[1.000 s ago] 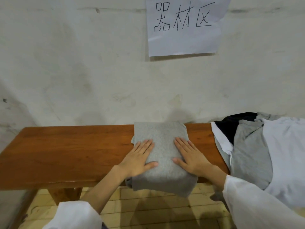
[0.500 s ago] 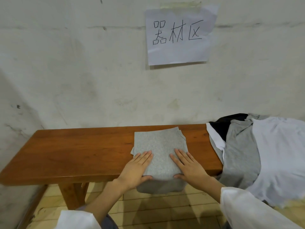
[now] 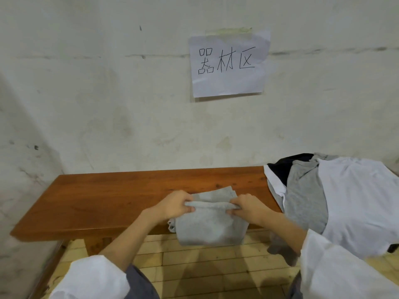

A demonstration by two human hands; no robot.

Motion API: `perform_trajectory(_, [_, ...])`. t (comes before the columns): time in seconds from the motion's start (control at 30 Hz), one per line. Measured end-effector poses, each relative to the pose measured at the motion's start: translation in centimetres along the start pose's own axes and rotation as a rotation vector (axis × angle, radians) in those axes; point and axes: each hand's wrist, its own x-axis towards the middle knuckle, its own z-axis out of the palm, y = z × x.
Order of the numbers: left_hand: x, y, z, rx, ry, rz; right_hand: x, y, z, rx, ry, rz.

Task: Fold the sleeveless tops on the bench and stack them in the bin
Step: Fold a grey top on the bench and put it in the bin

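Flat palms have lifted: left hand (image 3: pixel 177 205) and right hand (image 3: pixel 248 209) now pinch the folded grey cotton top (image 3: pixel 210 229) at either end of its crosswise ridge, over the front edge of the brown wooden bench (image 3: pixel 108 201).

Plenty of bare wood is left on the left stretch of the wooden bench (image 3: pixel 97 201), so that side can be reached over pretty freely. The right end is buried under a heap of white, grey and black tops (image 3: pixel 356 201) that spills over the front edge. The back is closed off by the wall (image 3: pixel 108 104). The middle front edge is taken up by the folded grey top (image 3: pixel 211 229), pinched by the left hand (image 3: pixel 172 205) and right hand (image 3: pixel 252 208). Open tiled floor (image 3: pixel 205 266) is seen below.
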Motion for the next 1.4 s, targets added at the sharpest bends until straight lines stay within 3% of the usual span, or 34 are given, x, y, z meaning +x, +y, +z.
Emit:
perform_trajectory(0.17, [0.1, 1.5, -5.8, -0.385, 0.056, -0.070, 0.0, -0.5, -6.5, 0.211, 0.016, -0.033])
perform_trajectory(0.33, [4.0, 0.9, -6.7, -0.531, 0.196, -0.181, 3.6, 0.1, -9.1, 0.147, 0.158, 0.012])
perform_trajectory(0.47, [7.6, -1.5, -3.1, -0.228, 0.439, -0.339, 7.3, 1.5, -4.9, 0.064, 0.361, 0.146])
perform_trajectory(0.53, [7.7, -2.3, 0.3, -0.075, 0.374, -0.289, 7.7, 2.0, -1.1, 0.008, 0.294, 0.150])
perform_trajectory(0.6, [7.7, -3.2, 3.5, 0.102, 0.197, -0.170, 7.5, 2.7, 2.8, -0.087, 0.128, 0.102])
perform_trajectory(0.67, [7.2, -4.0, 5.4, 0.267, 0.133, -0.084, 7.0, 3.4, 5.0, -0.159, 0.094, 0.074])
perform_trajectory(0.7, [7.0, -4.5, 6.0, 0.273, 0.186, -0.072, 6.8, 3.8, 5.7, -0.159, 0.136, 0.056])
perform_trajectory(0.77, [6.5, -4.9, 6.3, 0.191, 0.443, -0.107, 6.4, 4.2, 5.8, -0.043, 0.318, 0.066])
perform_trajectory(0.83, [6.0, -4.7, 5.6, 0.125, 0.700, -0.256, 6.2, 4.8, 5.1, 0.156, 0.514, 0.191])
perform_trajectory(0.87, [5.9, -4.8, 5.0, 0.074, 0.712, -0.347, 6.2, 5.2, 4.4, 0.245, 0.547, 0.268])
perform_trajectory(0.97, [6.2, -5.3, 3.6, -0.106, 0.466, -0.553, 6.5, 6.4, 2.7, 0.410, 0.467, 0.409])
perform_trajectory(1.13, [5.8, -4.5, 3.2, -0.246, 0.319, -0.584, 5.6, 6.3, 2.3, 0.372, 0.321, 0.473])
perform_trajectory(1.27, [5.6, -4.1, 3.2, -0.156, 0.387, -0.534, 5.5, 6.3, 2.6, 0.295, 0.356, 0.421])
perform_trajectory(1.4, [7.8, -4.9, 2.2, 0.035, 0.444, -0.436, 8.0, 6.6, 1.6, 0.384, 0.324, 0.382])
